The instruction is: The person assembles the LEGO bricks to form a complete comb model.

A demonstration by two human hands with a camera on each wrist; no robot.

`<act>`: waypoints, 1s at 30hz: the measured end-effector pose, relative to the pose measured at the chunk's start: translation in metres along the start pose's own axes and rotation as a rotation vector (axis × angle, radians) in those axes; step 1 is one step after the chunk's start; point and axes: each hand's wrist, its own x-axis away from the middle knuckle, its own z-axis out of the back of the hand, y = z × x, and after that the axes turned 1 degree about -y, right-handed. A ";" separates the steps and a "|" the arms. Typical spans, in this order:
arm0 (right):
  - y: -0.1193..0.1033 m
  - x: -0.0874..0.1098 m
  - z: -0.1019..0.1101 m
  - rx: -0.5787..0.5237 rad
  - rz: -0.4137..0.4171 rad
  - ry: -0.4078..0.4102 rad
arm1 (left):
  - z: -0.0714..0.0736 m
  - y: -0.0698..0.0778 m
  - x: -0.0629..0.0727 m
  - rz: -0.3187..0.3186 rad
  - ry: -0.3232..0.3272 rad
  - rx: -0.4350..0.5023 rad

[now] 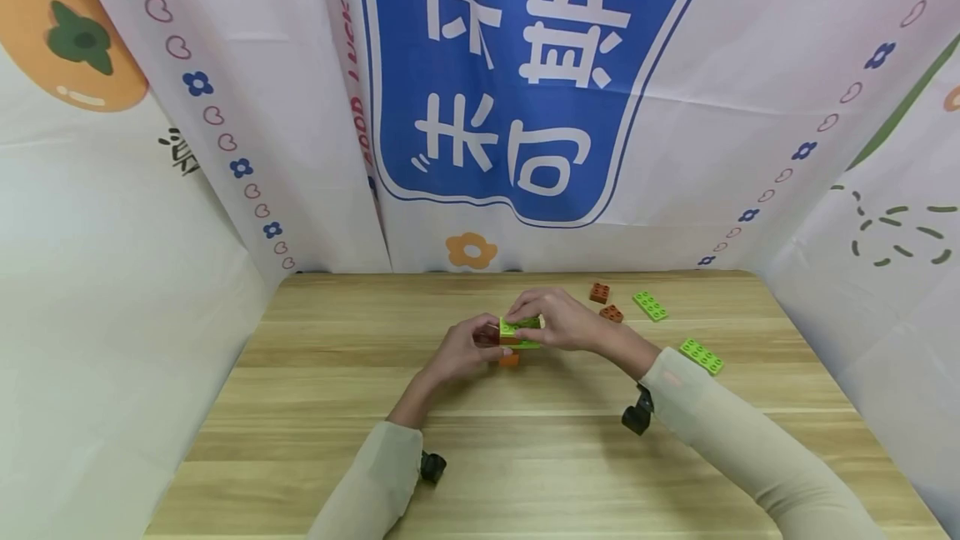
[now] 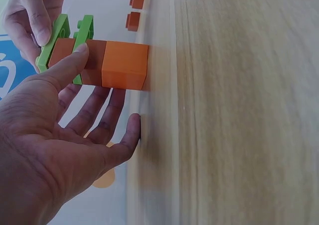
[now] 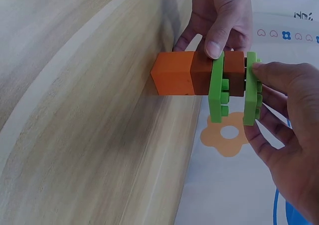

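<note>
A small tower of toy building bricks stands on the table between my hands. At its base is an orange brick (image 3: 174, 74), with a brown brick (image 3: 201, 83) above it. Over that come a green plate (image 3: 215, 103), a second brown brick (image 3: 233, 78) and a top green plate (image 3: 250, 105). My left hand (image 1: 459, 350) holds the tower from the left, its thumb against the lower green plate and fingers behind. With thumb and fingers, my right hand (image 1: 561, 322) pinches the top green plate, which looks slightly tilted over the upper brown brick in the left wrist view.
To the right, two brown bricks, one square (image 1: 600, 292) and one angled (image 1: 611, 313), lie near the back. Beside them is a loose green plate (image 1: 649, 306). Another green plate (image 1: 702, 356) lies by the right sleeve. A printed cloth (image 1: 675, 215) hangs behind the wooden table (image 1: 337, 373).
</note>
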 end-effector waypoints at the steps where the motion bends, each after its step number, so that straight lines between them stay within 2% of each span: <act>1: 0.000 0.000 0.000 0.005 -0.004 -0.003 | 0.000 0.000 0.000 0.006 0.001 0.001; 7: 0.000 -0.001 0.000 0.014 -0.046 -0.031 | -0.001 0.001 -0.002 0.024 -0.002 0.003; 20: -0.005 -0.001 -0.004 0.038 -0.052 -0.010 | 0.000 -0.001 -0.001 -0.022 0.007 -0.001; 26: -0.005 0.003 -0.006 0.013 -0.084 0.009 | 0.001 -0.001 -0.001 -0.017 0.000 0.001; 30: -0.001 0.008 -0.008 -0.055 -0.105 0.028 | 0.000 -0.001 -0.001 -0.010 0.004 -0.009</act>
